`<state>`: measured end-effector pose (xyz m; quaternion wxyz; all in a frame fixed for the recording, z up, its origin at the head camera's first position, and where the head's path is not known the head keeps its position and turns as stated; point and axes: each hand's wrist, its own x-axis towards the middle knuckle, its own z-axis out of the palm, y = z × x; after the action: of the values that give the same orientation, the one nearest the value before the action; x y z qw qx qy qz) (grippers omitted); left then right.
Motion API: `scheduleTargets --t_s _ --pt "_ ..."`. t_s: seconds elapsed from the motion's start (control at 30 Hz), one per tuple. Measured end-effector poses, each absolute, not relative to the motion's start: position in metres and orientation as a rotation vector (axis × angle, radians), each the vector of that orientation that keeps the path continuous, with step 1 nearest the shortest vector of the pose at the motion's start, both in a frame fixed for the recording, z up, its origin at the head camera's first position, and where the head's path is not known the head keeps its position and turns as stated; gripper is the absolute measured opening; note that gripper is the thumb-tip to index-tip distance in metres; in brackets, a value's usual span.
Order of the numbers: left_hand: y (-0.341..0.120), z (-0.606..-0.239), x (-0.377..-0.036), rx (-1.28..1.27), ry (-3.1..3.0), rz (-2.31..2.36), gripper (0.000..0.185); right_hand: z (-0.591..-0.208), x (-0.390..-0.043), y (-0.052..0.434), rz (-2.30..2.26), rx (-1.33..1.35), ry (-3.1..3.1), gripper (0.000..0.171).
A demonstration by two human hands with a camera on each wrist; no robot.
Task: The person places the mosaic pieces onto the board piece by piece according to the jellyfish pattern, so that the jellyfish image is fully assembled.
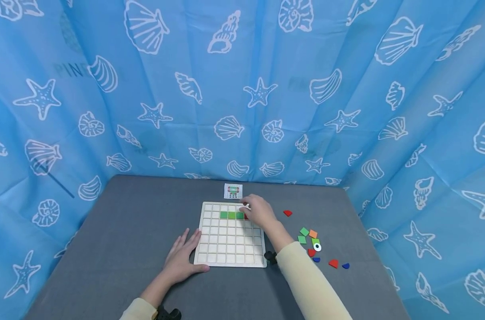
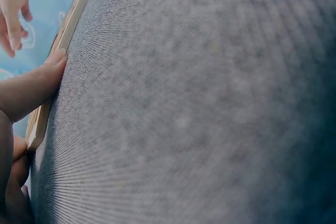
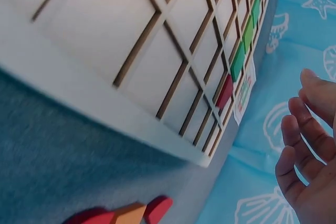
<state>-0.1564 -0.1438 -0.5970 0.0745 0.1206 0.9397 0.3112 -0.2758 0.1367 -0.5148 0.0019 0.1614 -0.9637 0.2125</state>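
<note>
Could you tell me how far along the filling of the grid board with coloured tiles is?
Early. Done: three green tiles sit in a row in the grid board, with a red tile beside them. In hand: the right hand hovers over that red tile, fingers relaxed; the left hand steadies the board's edge. Left: most cells are bare, and the loose tiles wait on the table near the pattern card.

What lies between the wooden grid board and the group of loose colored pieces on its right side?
In the head view, only the right forearm's sleeve and bare grey table lie between the grid board and the loose pieces.
</note>
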Motion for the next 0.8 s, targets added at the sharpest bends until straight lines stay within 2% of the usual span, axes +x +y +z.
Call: scheduleTargets --t_s 0.47,0.8 --pt "-0.143 -0.599 -0.156 0.360 2.818 0.937 0.119 -0.521 -0.264 0.181 0.741 0.263 -2.959 0.027" --pt "-0.141 -0.597 -0.156 0.347 2.822 0.921 0.120 -0.527 -0.262 0.218 0.767 0.071 -2.941 0.034"
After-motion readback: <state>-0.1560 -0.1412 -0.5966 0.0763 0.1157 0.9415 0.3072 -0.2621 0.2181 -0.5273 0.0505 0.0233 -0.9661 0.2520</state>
